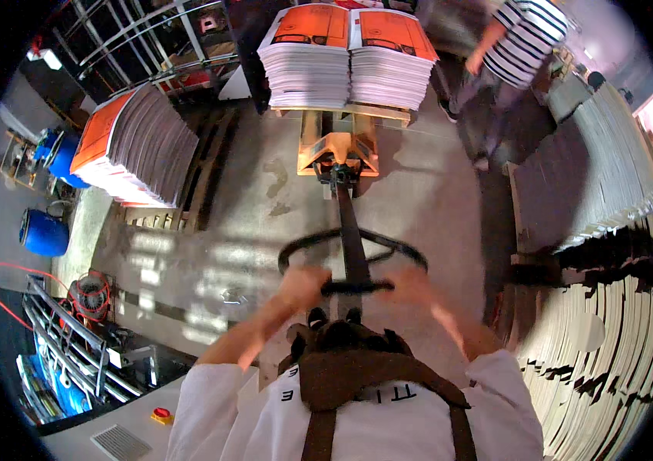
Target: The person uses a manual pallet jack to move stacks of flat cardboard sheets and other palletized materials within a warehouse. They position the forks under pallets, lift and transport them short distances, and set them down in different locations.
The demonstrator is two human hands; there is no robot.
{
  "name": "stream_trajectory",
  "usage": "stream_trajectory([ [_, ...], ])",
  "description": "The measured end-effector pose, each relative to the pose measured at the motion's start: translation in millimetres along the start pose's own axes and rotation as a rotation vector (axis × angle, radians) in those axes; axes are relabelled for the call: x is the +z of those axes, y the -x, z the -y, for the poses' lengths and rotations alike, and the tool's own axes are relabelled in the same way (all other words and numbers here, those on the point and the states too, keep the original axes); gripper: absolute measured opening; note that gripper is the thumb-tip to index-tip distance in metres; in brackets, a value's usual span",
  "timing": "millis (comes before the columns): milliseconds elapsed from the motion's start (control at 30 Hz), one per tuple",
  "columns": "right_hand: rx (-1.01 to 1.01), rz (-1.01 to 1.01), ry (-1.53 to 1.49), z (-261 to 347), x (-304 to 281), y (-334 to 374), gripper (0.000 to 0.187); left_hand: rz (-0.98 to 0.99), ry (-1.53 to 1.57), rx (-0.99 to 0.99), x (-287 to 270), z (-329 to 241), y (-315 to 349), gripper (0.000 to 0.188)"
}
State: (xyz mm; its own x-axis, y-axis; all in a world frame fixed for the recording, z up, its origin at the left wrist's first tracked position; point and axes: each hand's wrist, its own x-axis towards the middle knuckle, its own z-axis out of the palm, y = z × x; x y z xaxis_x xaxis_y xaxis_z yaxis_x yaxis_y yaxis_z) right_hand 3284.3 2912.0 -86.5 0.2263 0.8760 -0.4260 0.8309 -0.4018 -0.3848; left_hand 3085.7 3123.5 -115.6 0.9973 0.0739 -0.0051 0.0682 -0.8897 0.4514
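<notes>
Both of my hands grip the black loop handle [357, 288] of an orange pallet jack [338, 144]. My left hand [305, 286] is closed round the left side of the loop, and my right hand [407, 286] round its right side, slightly blurred. From the handle a dark shaft [349, 230] runs forward to the jack's body. Beyond it, the jack stands at a wooden pallet [342, 113] bearing two tall stacks of printed sheets [309, 73] with orange tops. The forks are mostly hidden under the pallet.
On the left, another orange-topped sheet stack [150, 146] stands on a pallet near blue drums [44, 233]. A person in a striped top [526, 42] is at the far right. Tall paper stacks [591, 165] line the right side. A machine with a red button [161, 416] sits lower left.
</notes>
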Motion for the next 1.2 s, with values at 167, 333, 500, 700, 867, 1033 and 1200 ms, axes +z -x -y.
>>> stream_trajectory([
  [167,-0.025,-0.243,0.096,8.2,-48.9,-13.8,0.052,-0.281,-0.083,-0.017,-39.0,14.4,-38.9,0.037],
  [333,0.066,0.099,-0.002,10.1,141.4,29.2,0.068,-0.164,-0.035,0.059,139.0,17.8,94.9,0.025],
  [500,-0.009,0.225,0.041,2.7,152.0,11.5,0.061,0.107,-0.046,0.040,123.3,23.6,87.8,0.019],
  [700,-0.005,-0.244,0.007,11.3,-39.7,-27.0,0.068,-0.080,-0.070,-0.104,-40.0,19.2,-31.6,0.029],
  [867,-0.066,-0.251,0.059,18.4,76.8,10.5,0.058,-0.242,-0.126,0.070,50.7,13.6,51.0,0.017],
  [1033,-0.036,0.076,0.024,2.6,232.1,20.9,0.064,-0.162,0.084,-0.007,186.4,22.3,130.6,0.014],
  [1200,0.005,0.223,-0.101,42.3,48.6,-2.0,0.052,0.234,0.082,-0.031,65.5,24.6,50.6,0.031],
])
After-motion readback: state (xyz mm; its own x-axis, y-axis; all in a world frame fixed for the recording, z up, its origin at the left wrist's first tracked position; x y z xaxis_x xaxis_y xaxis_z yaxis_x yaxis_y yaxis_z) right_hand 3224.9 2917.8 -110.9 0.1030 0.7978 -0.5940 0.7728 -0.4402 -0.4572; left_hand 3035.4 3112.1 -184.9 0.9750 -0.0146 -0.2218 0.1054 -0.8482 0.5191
